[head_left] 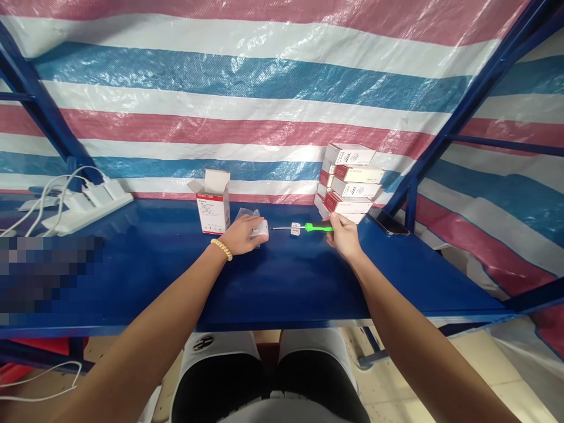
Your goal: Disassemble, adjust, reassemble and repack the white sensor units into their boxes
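Observation:
My left hand point(242, 235) is closed around a small white plastic device point(261, 230), most of it hidden by my fingers. In my right hand point(345, 236) is a screwdriver point(315, 227) with a green and black handle, held level. Its metal shaft points left, and the tip is at the device's right side; whether it touches cannot be made out. Beneath the shaft lies a small white piece point(295, 230) with dark print. Clear plastic wrapping point(244, 215) lies behind my left hand. An opened red and white box point(213, 205) marked DETECTOR stands just behind it.
Stacked white and red boxes point(355, 189) stand at the back right of the blue table point(282, 288). Beside them lies a dark phone point(388, 222). A white power strip point(90, 208) with plugs and cables is at the back left. Blue metal posts point(412, 202) and striped sheeting surround the table.

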`<state>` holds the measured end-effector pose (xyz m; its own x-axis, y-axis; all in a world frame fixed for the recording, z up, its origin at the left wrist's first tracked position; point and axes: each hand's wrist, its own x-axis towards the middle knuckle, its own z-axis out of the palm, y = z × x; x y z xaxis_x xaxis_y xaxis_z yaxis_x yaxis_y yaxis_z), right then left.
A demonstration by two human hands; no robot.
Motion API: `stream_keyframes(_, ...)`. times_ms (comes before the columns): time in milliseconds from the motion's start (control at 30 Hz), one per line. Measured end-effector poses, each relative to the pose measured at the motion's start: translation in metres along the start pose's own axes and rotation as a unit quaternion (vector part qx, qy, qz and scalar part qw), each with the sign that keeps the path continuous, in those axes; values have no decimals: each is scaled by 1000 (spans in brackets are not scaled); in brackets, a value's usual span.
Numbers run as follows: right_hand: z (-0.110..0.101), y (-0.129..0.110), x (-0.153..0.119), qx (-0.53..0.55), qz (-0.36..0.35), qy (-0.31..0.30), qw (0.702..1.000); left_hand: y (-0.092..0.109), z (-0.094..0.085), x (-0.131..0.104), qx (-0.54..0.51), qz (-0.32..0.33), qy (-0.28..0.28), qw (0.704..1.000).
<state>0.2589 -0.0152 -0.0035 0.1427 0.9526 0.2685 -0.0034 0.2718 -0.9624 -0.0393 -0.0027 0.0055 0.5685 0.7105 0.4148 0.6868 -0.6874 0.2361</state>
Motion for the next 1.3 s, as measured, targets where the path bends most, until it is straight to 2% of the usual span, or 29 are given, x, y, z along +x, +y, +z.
stream_keyframes(200, -3, -2, 1, 30, -62, -55, 996, 4, -6, 1, -20, -10, -2, 1000)
stream_keyframes(433, -5, -7, 2, 95, -34, -71, 992, 7, -6, 0, -33, -23, -8, 999)
stream_keyframes(533, -4, -7, 2, 59, 2, -45, 997, 6, -3, -1, -35, -27, -10, 999)
stream_keyframes(667, -2, -5, 3, 11, -14, 23, 1000, 3, -2, -1, -37, -38, 0, 999)
stream_keyframes(833, -3, -8, 1, 42, -65, -9, 997, 3, -2, 0, -44, -39, -13, 998)
stream_keyframes(967, -4, -10, 1, 79, -48, -40, 995, 3, -1, 0, -45, -28, -22, 998)
stream_keyframes(1167, -4, -5, 3, 26, -27, -3, 999, 0, 1, 0, -54, -40, -17, 998)
stream_keyframes(1300, -5, -6, 1, 53, -53, -27, 997, 1, 0, 0, -58, -57, -14, 997)
